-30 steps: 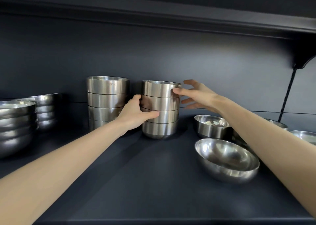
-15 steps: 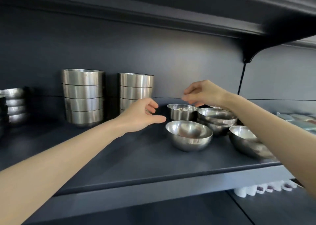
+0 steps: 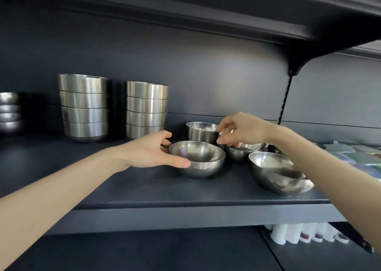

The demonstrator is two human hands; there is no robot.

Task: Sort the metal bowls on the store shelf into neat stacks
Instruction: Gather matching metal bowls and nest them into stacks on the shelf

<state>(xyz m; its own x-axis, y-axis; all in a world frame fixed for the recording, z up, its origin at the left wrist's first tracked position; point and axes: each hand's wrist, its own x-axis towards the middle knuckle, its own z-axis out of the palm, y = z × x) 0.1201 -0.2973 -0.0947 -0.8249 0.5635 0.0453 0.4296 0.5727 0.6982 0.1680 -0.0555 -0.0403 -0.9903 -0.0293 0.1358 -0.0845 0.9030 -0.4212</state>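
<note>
**Round bowl in hand, loose bowls unsorted at right**

Nearest: front lip of matt dark-grey store shelf (image 3: 185, 196). Just behind it, far right: large round polished steel bowl (image 3: 276, 173), tipped over w/ mouth facing up-left; maybe a second one nested inside, hard to tell.

Centre: holding shiny round-bottomed steel bowl (image 3: 198, 159) w/ left hand (image 3: 148, 153). Thumb laid along near wall under rim, fingers (image 3: 162, 136) hooked at far-left rim, so grasping; bowl upright on shelf.

Handling, as a judgement: light, rigid, slick, prone to rock on curved base. Best taken by rim, thumb outside & fingers over the lip, not by the smooth wall. Lower gently into a matching bowl to avoid clatter or dents.

Behind: right hand (image 3: 243, 130) over nested pair of round steel bowls (image 3: 245, 149), fingers (image 3: 223, 126) curled just beside small straight-sided steel bowl (image 3: 201, 133). Can't tell if pinching either.

Further back, at rear wall: two tidy four-high columns of straight-sided brushed steel bowls, left stack (image 3: 84, 107) & right stack (image 3: 146, 109), upright, apart. Far left, dim: low stack of rounded bowls (image 3: 10, 112).
</note>
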